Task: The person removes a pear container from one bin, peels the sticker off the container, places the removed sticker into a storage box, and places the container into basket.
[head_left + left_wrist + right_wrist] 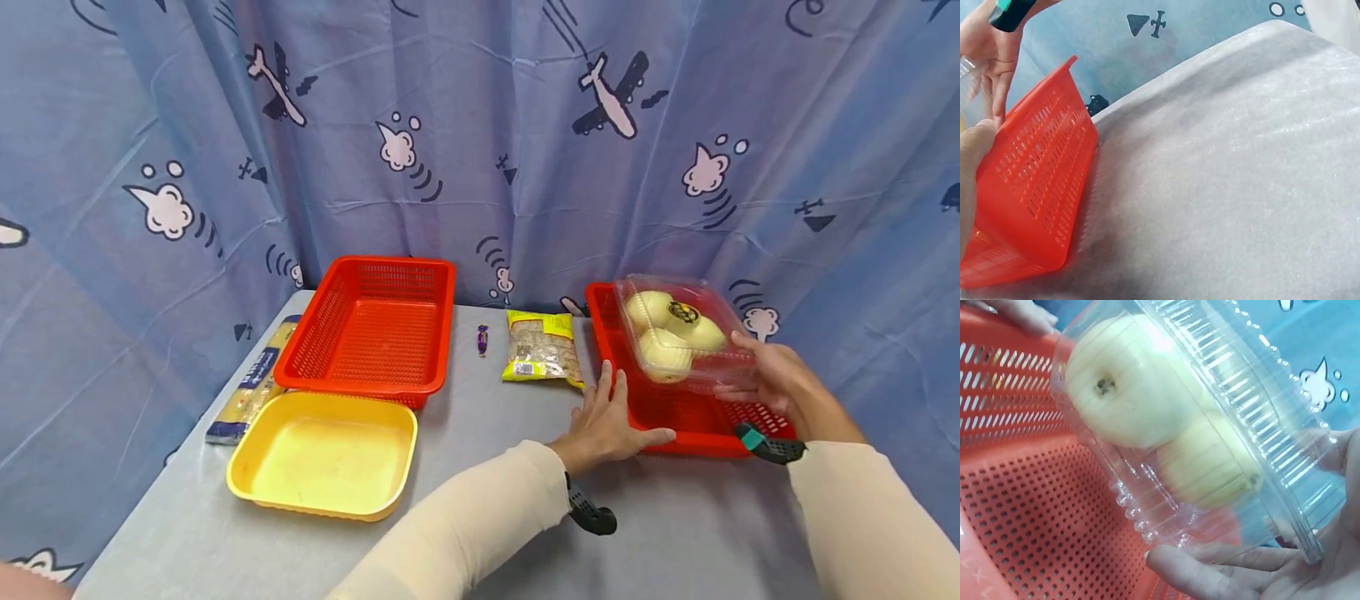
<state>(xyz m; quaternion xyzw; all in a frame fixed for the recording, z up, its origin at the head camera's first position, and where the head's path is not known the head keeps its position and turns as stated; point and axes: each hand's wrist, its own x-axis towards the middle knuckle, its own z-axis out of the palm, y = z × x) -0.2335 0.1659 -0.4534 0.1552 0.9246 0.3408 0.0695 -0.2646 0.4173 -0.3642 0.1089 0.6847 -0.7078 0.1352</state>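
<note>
My right hand (pixel 783 383) grips a clear plastic clamshell box (pixel 723 304) by its right end, thumb above and fingers below. Inside it are three pale yellow round fruits (pixel 663 350), with a dark round label on the lid. The box is held tilted over the right red basket (pixel 720 442); in the right wrist view, the perforated basket bottom (pixel 1054 512) shows beneath it. Beside that basket's front left corner is my left hand (pixel 603 425), fingers spread and thumb along the front rim. The left wrist view shows only part of this hand.
A second red basket (pixel 442 333) stands back left, with a yellow tray (pixel 322 508) in front of it. A long yellow-and-blue packet (pixel 258 371) lies to their left. Between the baskets are a purple-wrapped candy (pixel 482 340) and a yellow see-through bag (pixel 543 346). A curtain hangs behind.
</note>
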